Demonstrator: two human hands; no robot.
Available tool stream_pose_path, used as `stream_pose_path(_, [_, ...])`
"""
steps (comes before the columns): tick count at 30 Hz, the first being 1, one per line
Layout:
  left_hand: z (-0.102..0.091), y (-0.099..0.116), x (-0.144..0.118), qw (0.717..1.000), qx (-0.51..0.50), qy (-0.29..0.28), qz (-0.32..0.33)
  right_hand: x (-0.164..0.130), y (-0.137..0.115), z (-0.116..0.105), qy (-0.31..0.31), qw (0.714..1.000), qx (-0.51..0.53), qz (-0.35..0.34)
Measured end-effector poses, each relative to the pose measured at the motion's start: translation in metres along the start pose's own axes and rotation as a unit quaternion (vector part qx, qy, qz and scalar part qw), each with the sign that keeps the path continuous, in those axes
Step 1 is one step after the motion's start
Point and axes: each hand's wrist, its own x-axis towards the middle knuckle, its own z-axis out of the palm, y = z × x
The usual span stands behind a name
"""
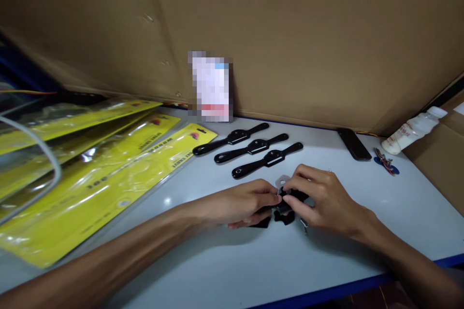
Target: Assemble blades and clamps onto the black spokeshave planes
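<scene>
My left hand [242, 203] and my right hand [321, 198] meet at the middle of the grey table [217, 270]. Both close their fingers on a small black metal tool [286, 207] that lies low over the table. A silvery flat piece [282, 181] shows just behind the fingertips. Most of the tool is hidden by my fingers. Behind my hands lie three finished black two-handled tools in a row: the far one [232, 138], the middle one [252, 147] and the nearest one [268, 159].
Several yellow packaging cards in clear sleeves [101, 178] fan out on the left. A blurred card [210, 87] leans on the cardboard wall [290, 34]. A black phone [353, 144], keys [386, 161] and a white bottle [413, 130] lie at the right.
</scene>
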Motion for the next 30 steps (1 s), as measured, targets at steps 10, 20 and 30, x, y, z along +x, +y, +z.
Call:
stream_pose_path(10, [-0.001, -0.002, 0.001, 1.0, -0.001, 0.001, 0.002, -0.002, 0.006, -0.003, -0.043, 0.997, 0.03, -0.05])
stream_pose_path(20, [0.0, 0.0, 0.0, 1.0, -0.01, 0.005, 0.002, -0.001, 0.006, -0.009, -0.008, 0.998, -0.007, -0.06])
stream_pose_path(30, [-0.001, -0.003, 0.002, 1.0, 0.01, -0.01, 0.013, 0.001, 0.006, 0.0, 0.013, 0.998, 0.01, -0.062])
